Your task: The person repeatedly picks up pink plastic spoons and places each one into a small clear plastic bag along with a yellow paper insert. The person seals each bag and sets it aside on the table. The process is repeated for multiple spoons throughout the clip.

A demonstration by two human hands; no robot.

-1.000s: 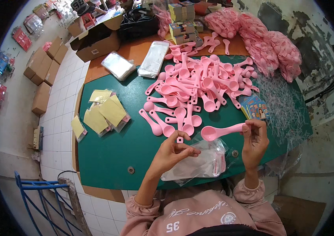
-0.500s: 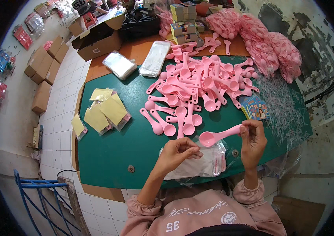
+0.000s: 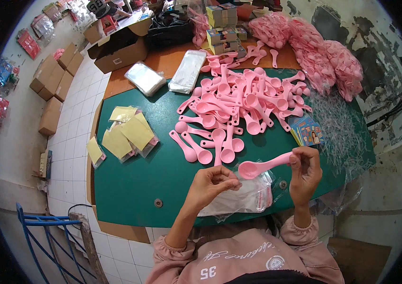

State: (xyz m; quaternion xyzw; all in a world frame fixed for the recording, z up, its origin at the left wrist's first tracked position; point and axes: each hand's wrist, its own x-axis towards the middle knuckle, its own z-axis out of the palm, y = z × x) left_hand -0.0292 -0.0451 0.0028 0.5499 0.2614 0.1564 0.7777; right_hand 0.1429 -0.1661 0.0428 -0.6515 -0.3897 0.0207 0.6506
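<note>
My right hand [image 3: 304, 173] pinches the handle end of a pink measuring spoon [image 3: 262, 165], held over the near side of the table with its bowl pointing left. My left hand [image 3: 214, 183] is closed, thumb and fingers pressed together just left of the spoon's bowl. Whatever may be between those fingertips is too thin or clear to make out. Below both hands lies a stack of clear plastic bags [image 3: 250, 198]. A big heap of pink spoons [image 3: 239, 97] spreads beyond them, and small printed cards [image 3: 309, 131] lie fanned out by my right hand.
On the green table [image 3: 130, 189], yellow cards in clear bags [image 3: 127, 132] lie at the left. Two stacks of clear bags [image 3: 187, 71] sit farther back, near banded card bundles [image 3: 222, 31]. Bulging bags of spoons [image 3: 312, 57] and clear plastic shreds [image 3: 340, 128] line the right.
The spoon in my right hand has shifted slightly to the left, toward my left hand. My left hand has barely moved.
</note>
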